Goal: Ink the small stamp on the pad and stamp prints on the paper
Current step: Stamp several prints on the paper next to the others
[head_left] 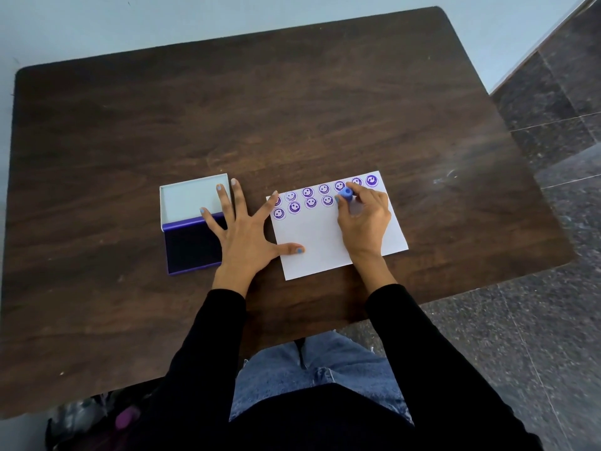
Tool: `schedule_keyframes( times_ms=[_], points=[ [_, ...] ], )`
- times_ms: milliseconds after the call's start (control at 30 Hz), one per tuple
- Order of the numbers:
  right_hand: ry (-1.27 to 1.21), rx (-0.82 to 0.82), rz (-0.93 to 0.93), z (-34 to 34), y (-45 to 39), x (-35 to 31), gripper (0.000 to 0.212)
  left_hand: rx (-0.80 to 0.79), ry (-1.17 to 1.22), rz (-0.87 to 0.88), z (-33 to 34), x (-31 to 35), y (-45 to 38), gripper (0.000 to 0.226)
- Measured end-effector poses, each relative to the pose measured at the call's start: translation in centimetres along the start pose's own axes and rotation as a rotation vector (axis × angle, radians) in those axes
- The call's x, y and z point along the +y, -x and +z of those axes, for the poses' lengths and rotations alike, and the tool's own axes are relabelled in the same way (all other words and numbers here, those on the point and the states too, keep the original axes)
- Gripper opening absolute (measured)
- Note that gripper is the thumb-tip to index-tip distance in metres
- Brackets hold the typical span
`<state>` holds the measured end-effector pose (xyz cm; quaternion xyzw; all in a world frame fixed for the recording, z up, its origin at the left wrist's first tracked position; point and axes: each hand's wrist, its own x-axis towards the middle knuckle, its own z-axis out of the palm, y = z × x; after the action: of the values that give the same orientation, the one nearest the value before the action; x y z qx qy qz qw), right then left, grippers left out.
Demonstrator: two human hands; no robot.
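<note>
Right hand [362,216] pinches the small blue stamp [345,194], upright on the paper [328,242], in the second row just right of the last smiley print [327,200]. Left hand [242,229] lies flat and spread, thumb on the paper's left edge, fingers over the open ink pad [190,247] left of the paper. Best to press straight down, no rocking, lift cleanly, keep the paper pinned.

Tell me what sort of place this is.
Probably a plain indoor room, maybe a home or office corner: a dark wooden table stands against a bare pale wall on a speckled stone tile floor. Nothing marks it as a workshop.
</note>
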<state>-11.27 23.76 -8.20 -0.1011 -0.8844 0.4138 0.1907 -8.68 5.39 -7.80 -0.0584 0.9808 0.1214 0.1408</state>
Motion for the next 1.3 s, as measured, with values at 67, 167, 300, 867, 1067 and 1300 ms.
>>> schedule_keyframes(
  times_ms=[67, 167, 300, 867, 1067, 1300],
  points=[
    [-0.006, -0.008, 0.005, -0.1, -0.1, -0.1, 0.025, -0.005, -0.008, 0.000, -0.1, 0.0, 0.0, 0.115],
    [-0.003, -0.030, 0.020, -0.2, -0.2, -0.2, 0.024, -0.012, -0.020, 0.001, -0.2, 0.1, 0.0, 0.115],
    [-0.003, -0.056, 0.096, -0.3, -0.5, -0.3, 0.023, -0.024, -0.031, 0.001, -0.3, 0.2, -0.1, 0.115],
    [0.065, -0.113, 0.152, -0.4, -0.5, -1.2, 0.025, -0.043, -0.005, 0.002, -0.4, 0.2, -0.2, 0.116],
    [0.054, -0.057, 0.121, -1.4, -1.2, -2.6, 0.021, -0.046, -0.042, 0.006, -0.5, 0.2, -0.4, 0.115],
    [-0.331, 0.347, 0.344, -5.2, -5.0, -4.1, 0.026, 0.005, -0.025, 0.025, -1.4, 0.3, 0.1, 0.112]
  ],
)
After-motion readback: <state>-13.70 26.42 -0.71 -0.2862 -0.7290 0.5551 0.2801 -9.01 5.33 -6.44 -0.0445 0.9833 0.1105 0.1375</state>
